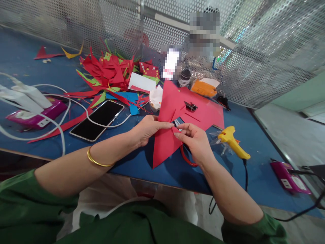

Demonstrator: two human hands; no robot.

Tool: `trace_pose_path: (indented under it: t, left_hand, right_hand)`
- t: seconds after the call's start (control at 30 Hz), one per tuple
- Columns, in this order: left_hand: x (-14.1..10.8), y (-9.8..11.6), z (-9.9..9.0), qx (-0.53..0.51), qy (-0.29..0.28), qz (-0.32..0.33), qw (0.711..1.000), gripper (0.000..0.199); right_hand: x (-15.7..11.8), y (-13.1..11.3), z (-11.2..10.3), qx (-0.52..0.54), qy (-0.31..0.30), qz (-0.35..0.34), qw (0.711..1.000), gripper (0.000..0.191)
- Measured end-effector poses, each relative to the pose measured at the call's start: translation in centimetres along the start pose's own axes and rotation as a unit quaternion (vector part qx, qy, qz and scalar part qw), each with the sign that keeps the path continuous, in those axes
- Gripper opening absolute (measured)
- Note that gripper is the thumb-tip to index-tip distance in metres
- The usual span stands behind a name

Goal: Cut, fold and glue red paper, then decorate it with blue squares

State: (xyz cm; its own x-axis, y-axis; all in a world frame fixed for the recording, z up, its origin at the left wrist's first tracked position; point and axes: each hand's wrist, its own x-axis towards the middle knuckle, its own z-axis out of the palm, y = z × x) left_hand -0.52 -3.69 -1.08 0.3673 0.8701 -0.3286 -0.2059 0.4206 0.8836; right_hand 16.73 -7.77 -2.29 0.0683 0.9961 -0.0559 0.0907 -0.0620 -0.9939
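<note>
A folded sheet of red paper (165, 142) is held up over the table between my two hands. My left hand (148, 128) grips its left side, thumb on the front and the other fingers behind it. With thumb and index finger, my right hand (194, 140) pinches a small flap of the same paper. Beneath my right hand lies a pair of scissors with a red handle (186, 156); its metal blades show through the gap between the hands. Just behind, a black binder clip (191, 106) rests on more red paper (208, 112).
A phone (98, 120) with a white cable across it lies left, near a purple power strip (38, 113). Paper scraps (109, 69) are heaped behind. A yellow glue gun (233, 142) and another purple power strip (289, 178) are right. Perforated metal panel (114, 20) backs the table.
</note>
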Motion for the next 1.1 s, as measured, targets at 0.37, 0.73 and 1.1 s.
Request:
trace_pose_path:
  t: [0.37,0.73,1.1]
  left_hand:
    - [-0.25,0.20,0.08,-0.003,0.008,-0.015,1.000,0.023]
    - [-0.31,0.45,0.16,0.003,0.030,-0.004,1.000,0.018]
    - [-0.29,0.65,0.10,-0.008,0.033,-0.010,0.999,0.018]
  right_hand:
    - [-0.20,-0.14,0.54,-0.016,-0.010,0.004,1.000,0.032]
    - [-0.22,-0.03,0.58,-0.026,-0.035,0.005,0.999,0.035]
    - [-0.24,-0.10,0.29,-0.008,-0.036,-0.001,0.999,0.030]
